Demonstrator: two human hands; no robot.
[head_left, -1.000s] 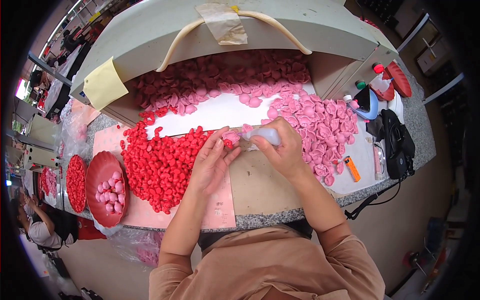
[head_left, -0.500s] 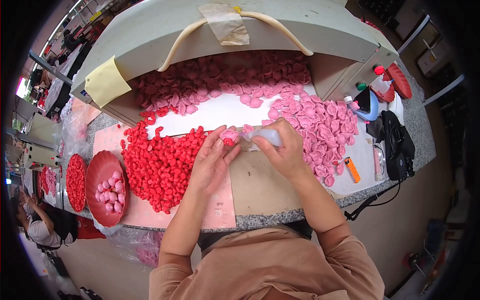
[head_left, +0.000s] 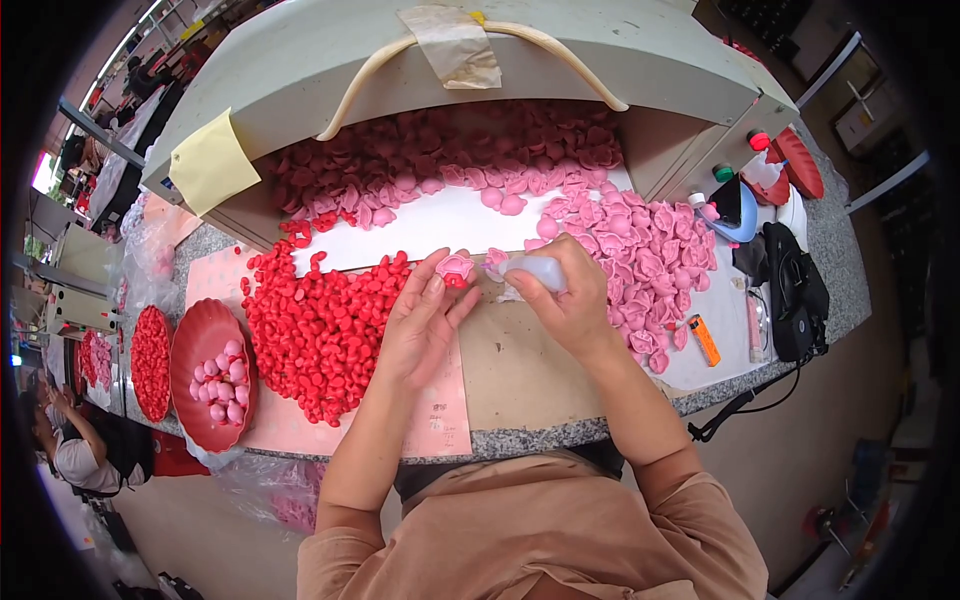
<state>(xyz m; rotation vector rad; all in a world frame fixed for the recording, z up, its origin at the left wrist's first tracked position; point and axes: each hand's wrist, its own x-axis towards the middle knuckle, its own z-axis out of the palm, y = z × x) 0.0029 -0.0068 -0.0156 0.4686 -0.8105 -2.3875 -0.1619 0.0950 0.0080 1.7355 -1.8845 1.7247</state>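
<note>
My left hand (head_left: 418,325) is closed on a small flower-shaped piece (head_left: 456,268), pink with red below, pinched between thumb and fingertips. Wrapped in the fingers of my right hand (head_left: 578,305) is a translucent squeeze bottle (head_left: 540,272), tilted with its narrow end toward the flower piece. A second bit of pink (head_left: 494,259) shows at that end; I cannot make out how it is held. Left of my hands spreads a heap of red plastic pieces (head_left: 325,335). To the right lies a pile of pink petal-shaped pieces (head_left: 640,265).
A grey metal hood (head_left: 330,70) arches over more pink pieces. At left stand a red dish (head_left: 200,425) with pink pieces and one of red pieces (head_left: 152,365). An orange lighter (head_left: 705,341) and black bag (head_left: 795,290) lie right. A person (head_left: 85,440) sits far left.
The flower piece in my left hand has turned slightly and shifted a little left, away from the bottle's tip. My right hand has hardly moved.
</note>
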